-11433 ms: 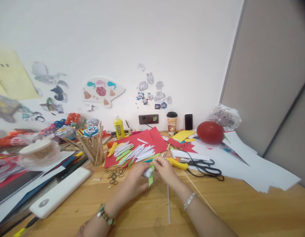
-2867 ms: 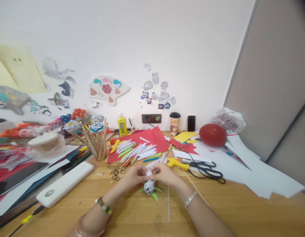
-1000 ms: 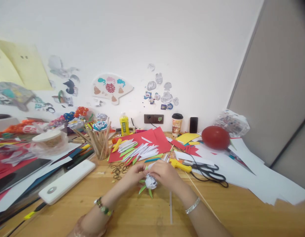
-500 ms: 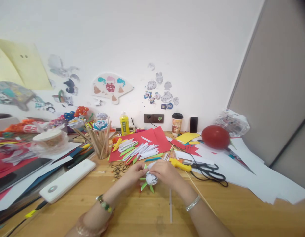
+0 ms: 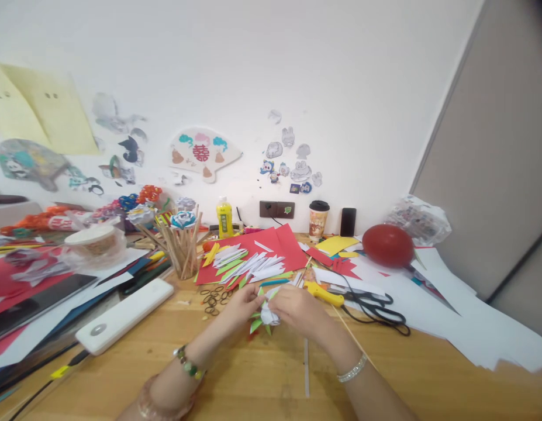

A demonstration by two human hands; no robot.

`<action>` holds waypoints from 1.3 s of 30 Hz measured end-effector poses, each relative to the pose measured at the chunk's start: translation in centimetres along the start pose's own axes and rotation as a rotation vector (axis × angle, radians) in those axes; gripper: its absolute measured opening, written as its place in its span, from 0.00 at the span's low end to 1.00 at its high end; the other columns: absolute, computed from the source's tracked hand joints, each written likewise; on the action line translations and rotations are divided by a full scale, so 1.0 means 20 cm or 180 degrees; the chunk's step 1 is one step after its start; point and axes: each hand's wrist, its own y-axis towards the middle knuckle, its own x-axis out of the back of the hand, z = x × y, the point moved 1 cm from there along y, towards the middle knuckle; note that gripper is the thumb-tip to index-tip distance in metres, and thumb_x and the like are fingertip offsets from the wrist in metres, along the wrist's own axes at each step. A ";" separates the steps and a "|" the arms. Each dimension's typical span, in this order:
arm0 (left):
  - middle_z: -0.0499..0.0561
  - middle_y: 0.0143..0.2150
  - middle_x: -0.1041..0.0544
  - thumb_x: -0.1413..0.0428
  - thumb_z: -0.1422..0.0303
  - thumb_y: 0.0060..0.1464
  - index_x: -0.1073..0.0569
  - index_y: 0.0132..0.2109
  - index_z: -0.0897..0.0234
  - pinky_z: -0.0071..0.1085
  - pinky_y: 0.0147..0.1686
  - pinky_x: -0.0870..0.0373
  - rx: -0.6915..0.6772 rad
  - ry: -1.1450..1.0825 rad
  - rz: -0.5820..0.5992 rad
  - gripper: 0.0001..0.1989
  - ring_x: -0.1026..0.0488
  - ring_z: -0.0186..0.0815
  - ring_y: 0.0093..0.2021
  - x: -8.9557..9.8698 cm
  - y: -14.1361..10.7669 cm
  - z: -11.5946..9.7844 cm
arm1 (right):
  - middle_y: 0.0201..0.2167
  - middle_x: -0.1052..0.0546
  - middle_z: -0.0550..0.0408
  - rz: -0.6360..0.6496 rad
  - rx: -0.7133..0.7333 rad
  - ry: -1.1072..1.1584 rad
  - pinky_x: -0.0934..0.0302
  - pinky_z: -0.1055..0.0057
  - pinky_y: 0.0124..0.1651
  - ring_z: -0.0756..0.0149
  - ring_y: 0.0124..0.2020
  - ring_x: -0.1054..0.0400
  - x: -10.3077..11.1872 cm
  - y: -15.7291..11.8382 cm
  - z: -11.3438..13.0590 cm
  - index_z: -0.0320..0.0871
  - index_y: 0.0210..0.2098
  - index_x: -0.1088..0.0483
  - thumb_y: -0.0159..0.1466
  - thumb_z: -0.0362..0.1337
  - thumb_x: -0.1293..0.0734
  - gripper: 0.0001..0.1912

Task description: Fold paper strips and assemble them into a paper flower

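Between my two hands is a paper flower (image 5: 269,316) with white crumpled petals and green pointed leaves sticking out below and to the left. My left hand (image 5: 244,305) pinches it from the left, its fingertips at a green leaf. From the right, my right hand (image 5: 294,307) has its fingers curled over the white petals. Both hands are closed on the flower, just above the wooden table (image 5: 235,374). Some of the petals and the fingertips of my right hand are hidden.
Paper strips (image 5: 257,266) lie on red sheets (image 5: 283,242) behind my hands. To the right are a yellow glue gun (image 5: 324,293), black-handled scissors (image 5: 380,313) and a red balloon (image 5: 388,245). Rubber bands (image 5: 214,299), a white power strip-like box (image 5: 125,316) and a stick holder (image 5: 183,251) stand left.
The view has shifted slightly, so the background sits a little further right. Both hands stay on the flower, which has turned or tilted slightly between them.
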 end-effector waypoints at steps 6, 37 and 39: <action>0.42 0.21 0.36 0.41 0.52 0.37 0.37 0.25 0.65 0.25 0.25 0.43 -0.0124 0.0134 -0.0168 0.21 0.39 0.28 0.23 0.03 0.01 -0.01 | 0.32 0.26 0.52 -0.0069 0.0089 0.0327 0.39 0.70 0.41 0.67 0.37 0.35 0.01 -0.01 0.00 0.42 0.30 0.31 0.63 0.28 0.42 0.10; 0.43 0.22 0.36 0.44 0.52 0.43 0.38 0.26 0.63 0.26 0.26 0.38 -0.0751 0.0031 -0.0838 0.18 0.38 0.30 0.25 -0.04 -0.01 -0.03 | 0.39 0.23 0.53 -0.1570 -0.0870 0.0607 0.38 0.62 0.42 0.63 0.40 0.34 -0.10 0.02 0.08 0.46 0.36 0.27 0.61 0.32 0.38 0.09; 0.42 0.22 0.36 0.44 0.52 0.42 0.39 0.26 0.63 0.25 0.25 0.39 -0.0706 -0.0028 -0.0867 0.18 0.38 0.30 0.24 -0.03 0.00 -0.03 | 0.40 0.23 0.52 -0.1654 -0.0904 0.0663 0.38 0.61 0.43 0.62 0.41 0.34 -0.09 0.02 0.08 0.47 0.39 0.27 0.61 0.33 0.38 0.09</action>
